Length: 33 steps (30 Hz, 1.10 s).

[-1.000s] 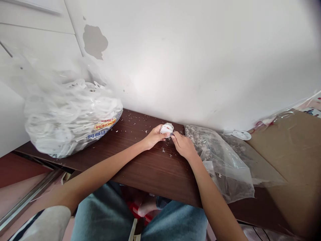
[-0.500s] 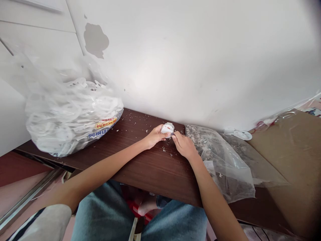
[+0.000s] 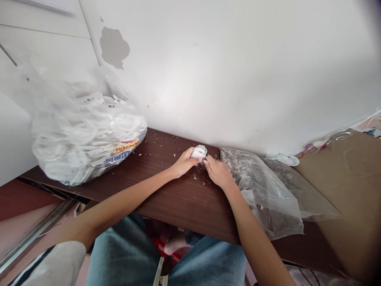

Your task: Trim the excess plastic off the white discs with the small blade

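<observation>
Where the two hands meet near the rear edge of the dark wood-grain surface (image 3: 181, 198), we find a smooth white plastic piece (image 3: 199, 152), rounded in outline. The left hand (image 3: 186, 162) holds it in a closed grip. The right hand (image 3: 218, 172) presses its fingertips (image 3: 206, 160) to the piece's lower edge, though we cannot tell whether that grip is closed on it. Fine white shavings (image 3: 162, 145) lie scattered across the laminate. At 9 o'clock sits a bulging clear plastic bag (image 3: 89, 143) packed with flat white looped pieces. At 3 o'clock, a crumpled clear bag (image 3: 256, 186) holds grey flaky scrap. Farther out, a small white disc (image 3: 288, 160) lies against the painted wall (image 3: 238, 71).
</observation>
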{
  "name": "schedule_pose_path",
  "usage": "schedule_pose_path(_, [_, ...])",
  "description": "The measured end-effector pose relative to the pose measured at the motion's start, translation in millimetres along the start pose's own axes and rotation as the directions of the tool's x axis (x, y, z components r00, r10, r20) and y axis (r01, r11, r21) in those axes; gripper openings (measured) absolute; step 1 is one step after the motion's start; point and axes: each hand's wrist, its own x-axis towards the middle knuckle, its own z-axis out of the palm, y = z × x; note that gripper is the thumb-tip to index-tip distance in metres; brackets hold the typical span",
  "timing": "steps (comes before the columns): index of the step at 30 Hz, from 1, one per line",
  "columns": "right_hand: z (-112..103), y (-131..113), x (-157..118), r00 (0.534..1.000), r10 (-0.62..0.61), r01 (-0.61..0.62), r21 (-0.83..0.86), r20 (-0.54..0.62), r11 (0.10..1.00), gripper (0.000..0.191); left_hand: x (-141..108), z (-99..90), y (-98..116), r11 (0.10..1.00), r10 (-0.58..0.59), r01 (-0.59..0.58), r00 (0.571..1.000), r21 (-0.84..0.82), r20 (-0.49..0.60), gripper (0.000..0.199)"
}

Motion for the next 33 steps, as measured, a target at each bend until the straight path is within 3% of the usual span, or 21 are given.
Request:
schedule_pose_path(8, [2, 1, 1, 1.000, -0.008, 0.008, 0.001, 0.008, 1.000, 0.038, -3, 0.2, -1, 0.980, 0.116, -0.110, 0.993, 0.163, -0.025, 0.038])
schedule_pose_path(12, [0, -1, 2, 1.000, 0.005, -0.005, 0.014, 0.007, 1.000, 0.036, -3, 0.0, -1, 0.975, 0.121, -0.111, 0.992, 0.191, -0.043, 0.038])
schedule_pose_path(24, [-4, 1, 1, 0.998, -0.042, 0.046, 0.112, -0.036, 0.993, 0.038, 3, 2.6, 0, 0.989, -0.094, 0.078, 0.988, -0.128, -0.125, 0.051])
schedule_pose_path(33, [-5, 4, 1, 0.980, 0.147, -0.105, 0.282, -0.135, 0.954, 0.042, 7, 1.2, 0, 0.959, -0.181, 0.131, 0.965, -0.252, -0.189, 0.059])
